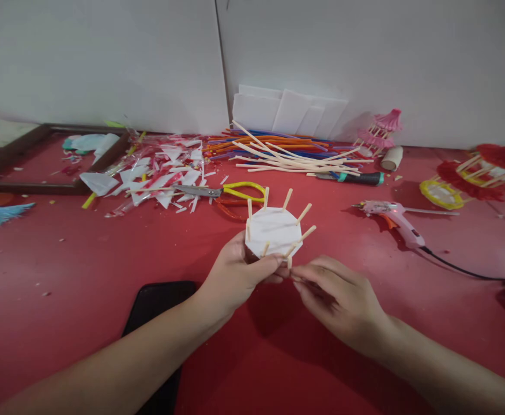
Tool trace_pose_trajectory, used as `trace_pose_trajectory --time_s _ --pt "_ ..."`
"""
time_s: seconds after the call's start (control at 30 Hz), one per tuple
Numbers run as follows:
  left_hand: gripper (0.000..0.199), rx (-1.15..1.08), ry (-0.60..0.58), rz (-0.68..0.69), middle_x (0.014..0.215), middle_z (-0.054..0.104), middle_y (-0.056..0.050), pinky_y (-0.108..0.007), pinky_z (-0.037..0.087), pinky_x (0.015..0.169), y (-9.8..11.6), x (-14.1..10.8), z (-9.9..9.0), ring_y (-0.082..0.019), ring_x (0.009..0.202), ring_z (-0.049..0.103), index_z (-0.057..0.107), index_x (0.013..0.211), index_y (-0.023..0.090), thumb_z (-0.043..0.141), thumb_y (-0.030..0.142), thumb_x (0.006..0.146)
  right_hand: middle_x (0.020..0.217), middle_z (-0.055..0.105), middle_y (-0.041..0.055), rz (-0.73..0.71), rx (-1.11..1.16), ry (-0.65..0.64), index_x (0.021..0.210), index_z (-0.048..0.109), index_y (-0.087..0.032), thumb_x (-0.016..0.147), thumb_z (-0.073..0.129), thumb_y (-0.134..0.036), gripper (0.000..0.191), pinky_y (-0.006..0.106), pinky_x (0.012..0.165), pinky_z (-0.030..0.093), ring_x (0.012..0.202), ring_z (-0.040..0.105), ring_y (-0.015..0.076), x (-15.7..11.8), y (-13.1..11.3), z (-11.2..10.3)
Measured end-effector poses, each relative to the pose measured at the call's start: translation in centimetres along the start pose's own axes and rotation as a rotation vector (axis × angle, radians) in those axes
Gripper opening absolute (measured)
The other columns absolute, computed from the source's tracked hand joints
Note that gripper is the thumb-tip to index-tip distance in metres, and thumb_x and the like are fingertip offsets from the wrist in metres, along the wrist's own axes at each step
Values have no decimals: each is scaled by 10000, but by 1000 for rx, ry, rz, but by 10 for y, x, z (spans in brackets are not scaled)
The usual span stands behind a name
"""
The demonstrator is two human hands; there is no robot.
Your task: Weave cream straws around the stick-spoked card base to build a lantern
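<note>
My left hand (239,268) grips a white octagonal foam or card piece (274,230) by its left and front edge, thumb on top. Several short cream sticks (287,199) stand up around its rim, some leaning outward. At the front edge, close to my left thumb, the fingertips of my right hand (339,294) are pinched together. A short cream end (289,262) shows just beside them, but what lies between those fingers is too small to make out.
Behind are yellow-handled scissors (244,189), white and red scraps (161,173), cream pipe cleaners (296,158) and a utility knife (360,178). A pink glue gun (402,222) with a cord lies right, near red and pink paper models (494,173). A black phone (161,311) lies under my left forearm.
</note>
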State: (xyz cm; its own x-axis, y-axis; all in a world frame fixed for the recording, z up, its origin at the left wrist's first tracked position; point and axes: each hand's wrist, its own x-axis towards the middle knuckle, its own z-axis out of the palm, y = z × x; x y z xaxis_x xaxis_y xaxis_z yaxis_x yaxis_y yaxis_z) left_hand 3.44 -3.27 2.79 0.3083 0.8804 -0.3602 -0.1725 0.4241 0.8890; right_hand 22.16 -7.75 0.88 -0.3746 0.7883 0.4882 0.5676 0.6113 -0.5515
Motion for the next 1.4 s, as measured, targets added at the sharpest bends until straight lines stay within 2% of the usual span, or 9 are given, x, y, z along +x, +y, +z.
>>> trace_pose_trajectory --time_s 0.1,0.23,0.33,0.53,0.83,0.97,1.1,1.2,1.4 --pt "249 40 21 75 724 713 3 -224 551 587 0 -1 0 -124 609 670 613 953 169 739 162 739 833 640 31 19 67 -57 1114 628 -173 919 526 -112 228 204 649 516 705 599 102 1 -1 -1" --pt "325 102 82 154 756 721 -2 -257 547 571 1 -2 0 -145 599 662 589 991 188 766 174 719 774 581 2 115 209 -224 1111 633 -170 909 546 -155 220 205 587 474 635 521 94 0 -4 -4" --pt "397 153 142 178 838 736 -24 -295 557 607 3 -3 1 -169 629 672 587 1035 188 767 142 684 773 550 -4 150 265 -287 1254 591 -172 912 540 -168 346 219 584 473 636 496 102 -1 -6 -4" --pt "441 184 161 241 1043 743 -71 -351 562 840 5 -3 2 -261 988 701 597 1068 187 803 210 679 804 527 -3 156 337 -296 1438 464 -217 942 514 -175 501 229 593 485 665 493 109 -2 -8 -4" --pt "533 225 149 287 1215 703 -106 -378 531 956 1 -5 1 -267 1108 672 547 1196 181 794 274 734 869 585 4 163 418 -286 1427 491 -272 960 502 -147 483 228 697 515 754 534 102 4 -9 -13" --pt "546 254 148 318 1229 696 -115 -361 536 952 0 -4 1 -257 1112 672 538 1206 169 792 291 739 838 577 -6 156 433 -291 1405 514 -255 963 493 -132 459 202 671 511 727 535 91 6 -10 -13" --pt "473 260 166 295 1104 741 -102 -351 581 835 -2 0 -1 -249 990 716 565 1142 149 765 248 725 850 615 24 119 299 -194 1354 553 -178 956 500 -125 405 215 681 522 736 570 103 1 -8 -6" --pt "458 281 195 307 1067 747 -93 -342 588 787 -4 2 -3 -242 951 723 559 1127 151 752 249 723 868 651 37 59 86 -67 1178 645 -169 941 536 -109 268 211 697 515 761 606 106 -3 -6 -4" --pt "388 617 273 370 1036 746 -50 -307 560 789 -4 -1 -4 -216 929 708 598 1070 182 737 194 708 801 681 16 -167 -305 1 936 657 -186 918 605 -116 89 223 672 485 702 611 109 -6 -7 -14"
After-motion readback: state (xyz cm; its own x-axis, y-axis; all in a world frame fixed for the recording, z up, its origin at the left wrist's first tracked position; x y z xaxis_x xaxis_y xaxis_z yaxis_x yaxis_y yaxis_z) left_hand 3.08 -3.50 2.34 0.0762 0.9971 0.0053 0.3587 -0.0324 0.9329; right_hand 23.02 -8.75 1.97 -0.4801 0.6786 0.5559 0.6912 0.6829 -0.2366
